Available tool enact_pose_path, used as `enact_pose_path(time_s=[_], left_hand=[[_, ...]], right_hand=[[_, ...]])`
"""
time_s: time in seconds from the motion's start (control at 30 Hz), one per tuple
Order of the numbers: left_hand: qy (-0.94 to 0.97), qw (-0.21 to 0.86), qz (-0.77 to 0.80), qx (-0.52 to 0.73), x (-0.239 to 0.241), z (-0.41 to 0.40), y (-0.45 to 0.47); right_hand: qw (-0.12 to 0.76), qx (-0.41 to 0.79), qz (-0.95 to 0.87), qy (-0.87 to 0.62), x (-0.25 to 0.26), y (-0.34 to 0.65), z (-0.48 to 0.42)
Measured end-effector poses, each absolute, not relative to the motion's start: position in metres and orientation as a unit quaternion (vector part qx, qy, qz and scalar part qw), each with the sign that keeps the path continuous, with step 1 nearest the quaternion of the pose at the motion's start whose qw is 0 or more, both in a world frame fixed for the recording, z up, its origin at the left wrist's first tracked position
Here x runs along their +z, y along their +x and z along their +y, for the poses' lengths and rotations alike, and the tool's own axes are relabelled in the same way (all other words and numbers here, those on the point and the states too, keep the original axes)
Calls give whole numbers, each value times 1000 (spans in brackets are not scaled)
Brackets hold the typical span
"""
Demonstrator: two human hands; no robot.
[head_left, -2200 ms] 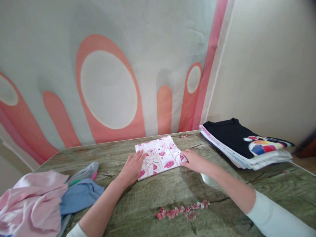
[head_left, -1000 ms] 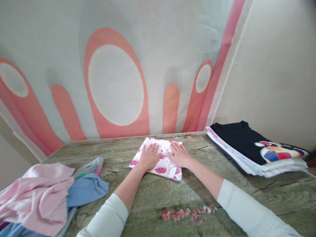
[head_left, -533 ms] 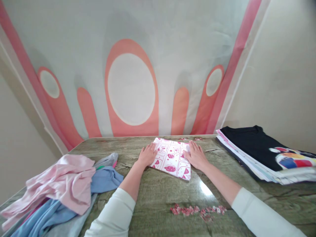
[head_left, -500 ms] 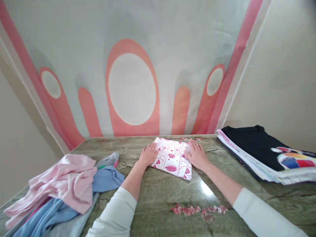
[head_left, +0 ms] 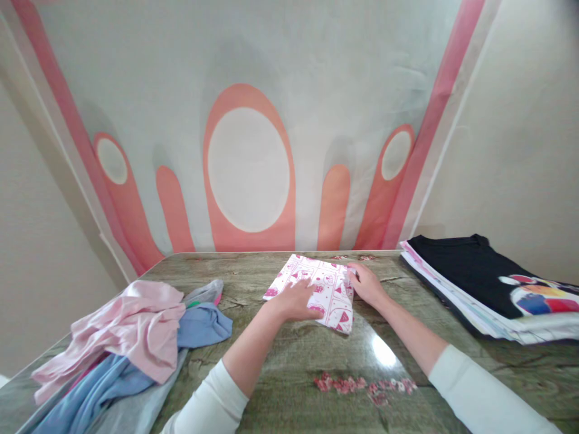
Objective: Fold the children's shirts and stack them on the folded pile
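Observation:
A folded white cloth with pink cartoon print (head_left: 335, 292) lies flat near the table's far edge. My left hand (head_left: 293, 301) rests on its left part, fingers spread over the print. At the cloth's right edge, my right hand (head_left: 365, 283) has its fingers curled in and pinches the border; its fingertips are partly hidden.
To the left is a loose heap of clothes, with a pink garment (head_left: 131, 319) over blue ones (head_left: 205, 325). A neat stack of folded clothes topped by a black T-shirt (head_left: 465, 265) stands at the right. Behind the wood-patterned table (head_left: 271, 386) rises a wall covering (head_left: 362, 78).
My left hand has moved right from the cloth's left edge onto its top. My right hand's fingers have gone from lying flat to curling at the right edge. The view has shifted slightly.

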State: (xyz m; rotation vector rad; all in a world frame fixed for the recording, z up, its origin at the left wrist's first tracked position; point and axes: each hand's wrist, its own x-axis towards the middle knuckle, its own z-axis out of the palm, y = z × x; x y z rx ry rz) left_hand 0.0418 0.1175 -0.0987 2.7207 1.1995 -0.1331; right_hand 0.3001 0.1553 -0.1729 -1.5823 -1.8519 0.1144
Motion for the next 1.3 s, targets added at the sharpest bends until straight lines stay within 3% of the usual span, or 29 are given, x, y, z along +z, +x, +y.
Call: enact_pose_path(time_s=[0.1, 0.17, 0.37, 0.53, 0.67, 0.83, 1.0, 1.3], left_hand=[[951, 75, 297, -41, -89, 84, 71], [960, 32, 275, -38, -87, 68, 86], [951, -37, 305, -41, -89, 56, 107], [949, -24, 311, -39, -97, 61, 111], [939, -40, 339, 42, -114, 63, 110], [912, 14, 388, 132, -132, 70, 107], [878, 145, 415, 192, -126, 92, 98], [805, 243, 436, 320, -91, 118, 76]], right_hand=[[371, 41, -724, -581, -176, 319, 164], [344, 29, -777, -527, -173, 329, 165], [186, -7, -879, -439, -156, 337, 157], [156, -15, -876, -456, -151, 330, 156], [149, -26, -875, -459, -150, 327, 154], [145, -24, -872, -467, -147, 325, 149], [148, 9, -884, -442, -141, 324, 144], [277, 62, -834, -473, -159, 326, 157]])
